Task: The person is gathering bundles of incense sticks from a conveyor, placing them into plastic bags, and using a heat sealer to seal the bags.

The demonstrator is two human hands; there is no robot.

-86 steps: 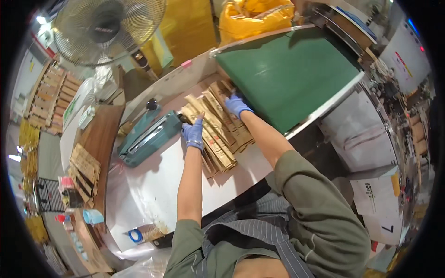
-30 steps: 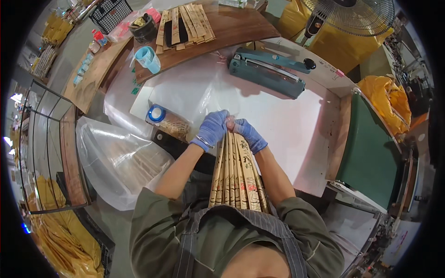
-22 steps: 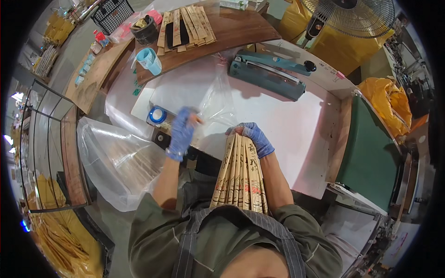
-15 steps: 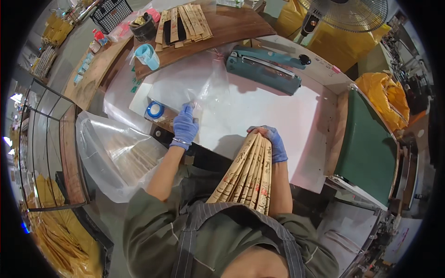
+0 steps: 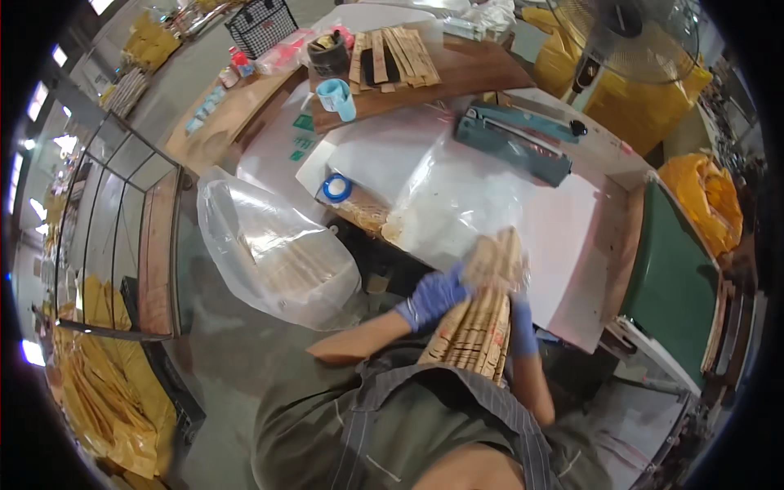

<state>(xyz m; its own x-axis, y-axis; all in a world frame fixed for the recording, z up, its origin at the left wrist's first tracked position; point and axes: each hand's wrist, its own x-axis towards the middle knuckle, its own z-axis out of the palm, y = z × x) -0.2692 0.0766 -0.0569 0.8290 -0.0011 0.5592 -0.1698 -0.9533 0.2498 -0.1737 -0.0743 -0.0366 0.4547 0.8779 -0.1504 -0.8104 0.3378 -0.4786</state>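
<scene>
A bundle of long, flat, tan printed paper packets (image 5: 469,335) fans out from its upper end toward my apron. My right hand (image 5: 523,325), in a blue glove, is closed on its right side. From the left, my gloved left hand (image 5: 431,299) meets the bundle near its top, its fingers blurred and closed at the mouth of a clear plastic bag (image 5: 457,200). The bundle's upper end looks milky, seemingly inside the bag's film; motion blur hides the exact edge. The rest of the bag lies over the white work surface (image 5: 563,237).
A green heat sealer (image 5: 514,143) stands at the back. Blue tape (image 5: 336,188) sits at the left edge, above a large plastic bag of packets (image 5: 286,261). More packets (image 5: 396,57) lie on a brown board; a fan (image 5: 625,33) stands far right.
My left hand has come across to the bundle, drawing the clear bag nearer. The bundle's top end now appears covered by film. The whole view has shifted, with things sitting farther right.
</scene>
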